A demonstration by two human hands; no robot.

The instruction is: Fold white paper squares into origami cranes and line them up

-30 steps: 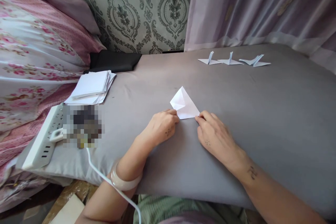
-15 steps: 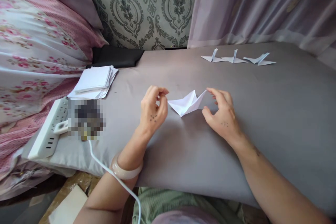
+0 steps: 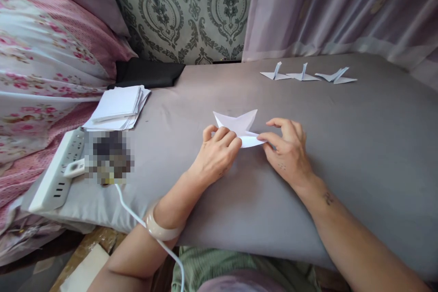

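Note:
A folded sheet of white paper (image 3: pixel 236 123) lies on the grey-covered table in front of me, with two pointed corners rising at the back. My left hand (image 3: pixel 221 149) is closed over its near left part, and the fingers hide the paper beneath them. At the near right tip, my right hand (image 3: pixel 285 148) holds the paper between lowered fingers, while the index finger is lifted and bent away from it. A pale bangle (image 3: pixel 162 224) is on my left forearm.
Several folded paper birds (image 3: pixel 304 73) stand in a row at the back right. A stack of white paper (image 3: pixel 118 102) lies at the left near a black case (image 3: pixel 148 72). A power strip (image 3: pixel 56 173) is at the left edge. A white cable (image 3: pixel 137 217) crosses my left forearm.
The folded paper has turned, and its points now face away from me. My left hand has moved right and down onto it. My right hand has taken hold of its near right tip.

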